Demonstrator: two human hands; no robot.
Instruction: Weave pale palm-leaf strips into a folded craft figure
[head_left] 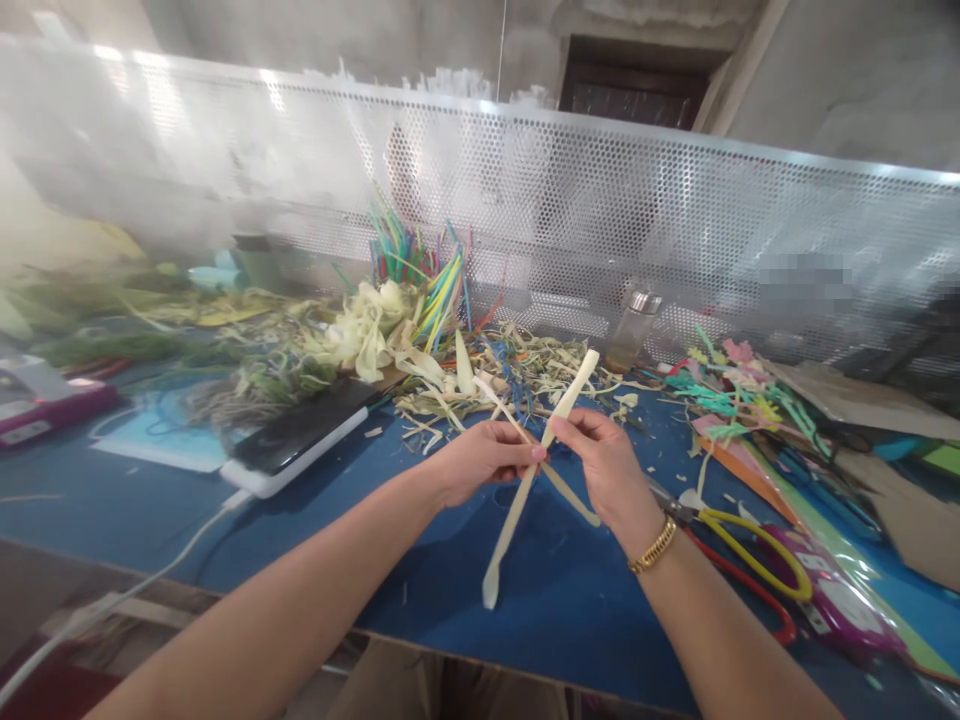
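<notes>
Two pale, flat plant-fibre strips cross each other over the blue table. My left hand [487,460] pinches them near the crossing point, thumb on top. The longer strip [512,525] runs from near the table's front edge up past my fingers to the upper right. My right hand [604,460], wearing a gold bracelet, grips this strip just above the crossing. Beneath it slants the thinner strip [571,496], one end to the upper left and the other below my right hand. The fingers hide the exact crossing.
Behind my hands lies a heap of dry fibre scraps [435,395]. A phone [300,430] rests at left, near colourful sticks [442,290]. Scissors [757,550] with yellow and red handles lie right, by a purple object [844,600]. A glass bottle [634,330] stands before the perforated metal panel [480,180].
</notes>
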